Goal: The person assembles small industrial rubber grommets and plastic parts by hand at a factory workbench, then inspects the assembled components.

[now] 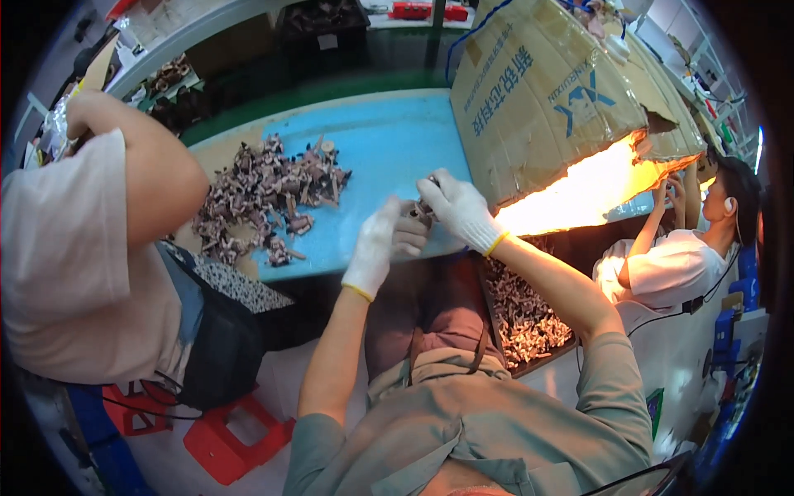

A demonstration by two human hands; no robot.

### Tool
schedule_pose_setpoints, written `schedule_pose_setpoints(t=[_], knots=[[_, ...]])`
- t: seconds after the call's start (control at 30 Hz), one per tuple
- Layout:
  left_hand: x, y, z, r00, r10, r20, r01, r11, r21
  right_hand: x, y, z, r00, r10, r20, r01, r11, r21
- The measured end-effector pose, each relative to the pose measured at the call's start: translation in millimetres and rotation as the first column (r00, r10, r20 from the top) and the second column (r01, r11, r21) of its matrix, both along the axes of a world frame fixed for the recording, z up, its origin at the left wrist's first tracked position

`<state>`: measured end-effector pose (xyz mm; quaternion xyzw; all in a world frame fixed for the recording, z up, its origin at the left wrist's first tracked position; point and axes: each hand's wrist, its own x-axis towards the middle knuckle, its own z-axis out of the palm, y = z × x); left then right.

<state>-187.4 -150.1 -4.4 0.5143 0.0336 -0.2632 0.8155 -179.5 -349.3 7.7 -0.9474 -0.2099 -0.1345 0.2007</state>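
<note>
My left hand (pixel 382 241) and my right hand (pixel 455 210), both in white gloves with yellow cuffs, meet over the near edge of a blue mat (pixel 395 132). Between them is a small dark brown piece (pixel 424 212), partly hidden by the fingers. My left fingers curl round its lower side. From above, my right fingers pinch it; a dark tip shows by them. Left of my hands, a heap of small brown and pinkish figure-like parts (pixel 277 194) lies on the mat.
A tray of similar small parts (pixel 525 318) sits below my right forearm. A big cardboard box (pixel 529 99) stands on the right, bright light glowing beneath it. One person (pixel 91 248) is close on the left, another (pixel 678 256) to the right. Red stools (pixel 236 438) stand lower left.
</note>
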Motion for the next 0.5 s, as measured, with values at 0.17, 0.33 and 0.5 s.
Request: schedule_pose_setpoints(t=[0.17, 0.33, 0.5], knots=[[-4.4, -5.4, -13.4, 0.992, -0.128, 0.003, 0.126, 0.966, -0.225, -16.4, 7.1, 19.6, 0.964, 0.186, 0.188, -0.178, 0.982, -0.056], [-39.7, -29.6, -6.4, 0.685, -0.013, 0.729, -0.430, 0.801, 0.418, -27.1, 4.8, 1.7, 0.945, 0.009, -0.327, 0.147, 0.882, 0.449], [-20.7, -6.6, -13.5, 0.385, -0.262, 0.885, -0.433, 0.796, 0.424, -35.3, 4.4, 27.6, 0.512, 0.254, -0.821, 0.543, 0.644, 0.538]])
